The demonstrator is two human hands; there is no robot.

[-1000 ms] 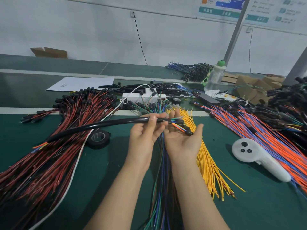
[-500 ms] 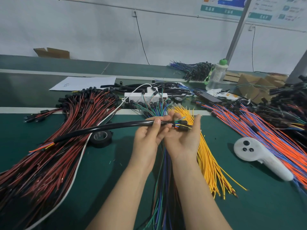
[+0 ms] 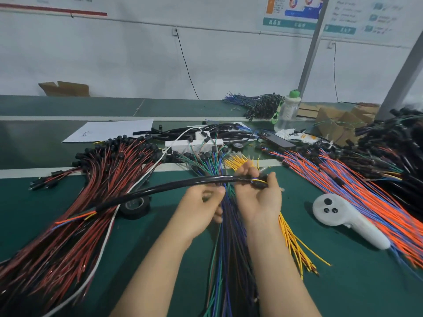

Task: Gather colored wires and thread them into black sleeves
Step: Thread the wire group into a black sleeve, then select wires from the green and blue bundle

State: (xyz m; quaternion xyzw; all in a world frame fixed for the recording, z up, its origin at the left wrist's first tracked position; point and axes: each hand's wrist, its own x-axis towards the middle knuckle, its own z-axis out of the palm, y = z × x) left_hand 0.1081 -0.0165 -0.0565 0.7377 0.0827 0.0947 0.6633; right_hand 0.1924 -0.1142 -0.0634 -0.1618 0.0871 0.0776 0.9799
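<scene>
Grip R: right hand (image 3: 258, 200) pinching black sleeve (image 3: 160, 187) end.
Grip L: left hand (image 3: 201, 202) curling under sleeve; blurred, can't tell what it's holding.
Sleeve: arcing above table, colored wires (image 3: 75, 217) poking out far end.
Risk: wires sliding back out if pinch is slackening.

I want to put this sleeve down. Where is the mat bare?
Bare mat lies near right, between the yellow wires, the white controller and the orange-blue wires. A second patch lies below the tape roll, between the white cable and the left hand. Crowded: the red wires and the centre.
</scene>
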